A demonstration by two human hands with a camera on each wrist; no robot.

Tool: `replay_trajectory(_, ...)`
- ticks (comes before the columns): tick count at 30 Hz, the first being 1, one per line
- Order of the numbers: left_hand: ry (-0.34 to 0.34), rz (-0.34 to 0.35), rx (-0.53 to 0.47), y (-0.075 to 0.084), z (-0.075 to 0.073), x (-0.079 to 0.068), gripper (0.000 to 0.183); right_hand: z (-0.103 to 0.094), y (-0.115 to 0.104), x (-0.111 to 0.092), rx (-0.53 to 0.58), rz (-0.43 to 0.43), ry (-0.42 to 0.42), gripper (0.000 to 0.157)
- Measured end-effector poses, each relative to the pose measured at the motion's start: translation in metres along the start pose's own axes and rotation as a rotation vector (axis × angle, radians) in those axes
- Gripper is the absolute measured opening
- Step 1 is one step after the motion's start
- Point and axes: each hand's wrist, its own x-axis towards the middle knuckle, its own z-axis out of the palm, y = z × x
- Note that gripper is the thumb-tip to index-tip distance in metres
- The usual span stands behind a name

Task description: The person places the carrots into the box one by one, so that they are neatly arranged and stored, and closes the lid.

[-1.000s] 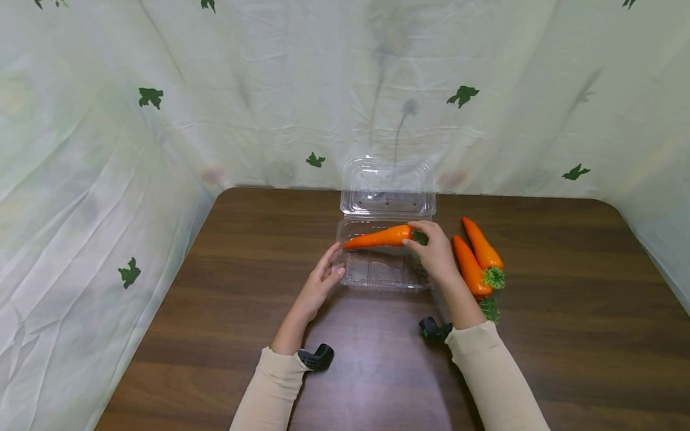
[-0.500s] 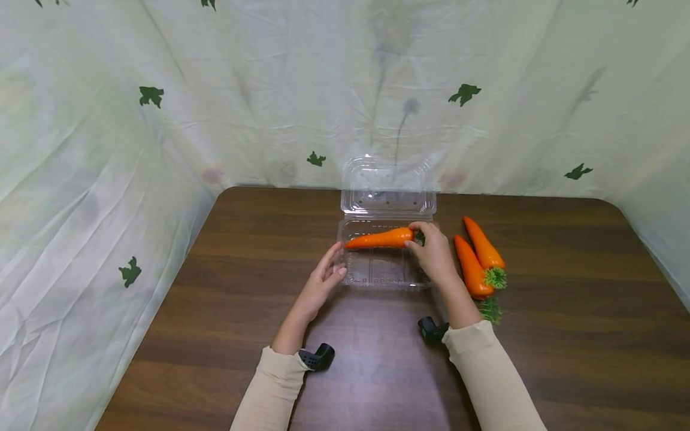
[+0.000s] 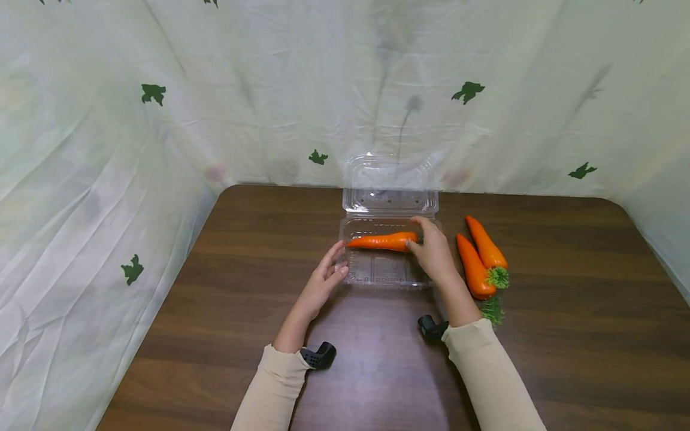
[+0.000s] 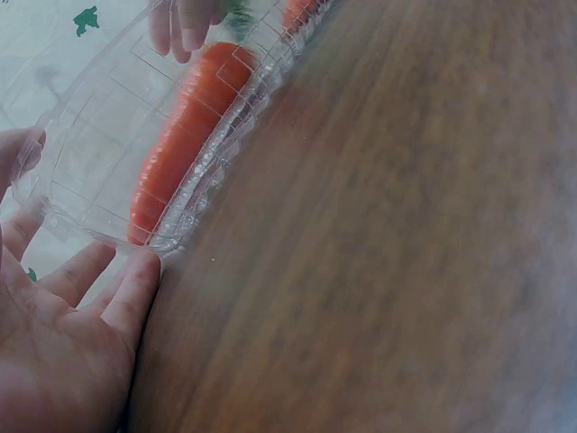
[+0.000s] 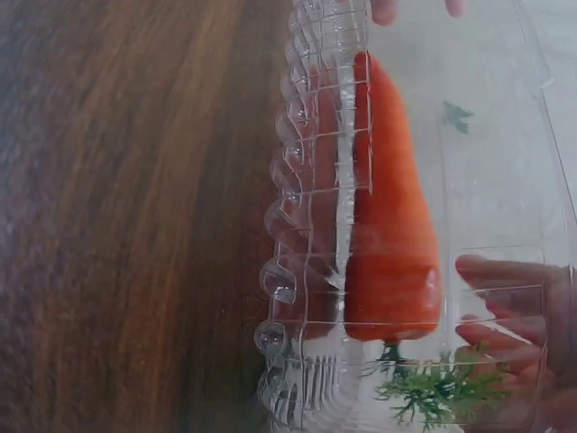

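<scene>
An orange carrot [image 3: 380,241] with a green top lies lengthwise in the base of a clear plastic clamshell container [image 3: 385,282]. My right hand [image 3: 435,254] is over the container's right side, with its thumb and fingers spread around the carrot's thick end. In the right wrist view, a gap shows between those fingers and the carrot [image 5: 392,207]. At the container's left side, my left hand [image 3: 318,287] rests its extended fingertips against the wall. The left wrist view shows its thumb and fingers [image 4: 135,289] along the plastic edge, near the carrot's tip.
Two more carrots [image 3: 474,269] lie on the brown wooden table [image 3: 242,263] to the right of the container, beside my right forearm. Another green top [image 3: 492,309] shows near them. The hinged lid [image 3: 390,200] stands raised at the back, against the pale curtain [image 3: 269,90].
The carrot has gone down into the container's base, a little toward me and to the right. My right fingers have spread off its thick end. My left hand stays at the container's side.
</scene>
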Motion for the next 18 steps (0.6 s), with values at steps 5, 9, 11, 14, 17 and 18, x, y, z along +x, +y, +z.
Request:
replay_trajectory(5,0.004,0.002,0.0,0.0001,0.0002,0.0003,0.055,-0.0017,0.0016,-0.001,0.062,0.017,-0.03,0.054)
replay_trajectory(9,0.005,0.007,0.0,0.0004,0.0003,0.0005,0.055,-0.0029,0.0038,-0.002,0.123,0.002,0.022,0.055)
replay_trajectory(11,0.004,0.01,0.002,0.0003,0.0004,0.0005,0.055,-0.0039,0.0048,-0.0028,0.157,-0.019,0.051,0.056)
replay_trajectory(14,0.003,0.009,0.004,0.0001,0.0003,0.0002,0.055,-0.0055,0.0046,-0.0045,0.205,-0.047,0.084,0.058)
replay_trajectory(17,0.003,0.005,0.004,0.0003,0.0003,0.0001,0.055,-0.0081,0.0029,-0.0074,0.255,-0.08,0.107,0.06)
replay_trajectory(18,0.002,0.004,0.003,0.0004,0.0002,0.0001,0.055,-0.0091,0.002,-0.0085,0.265,-0.087,0.116,0.06)
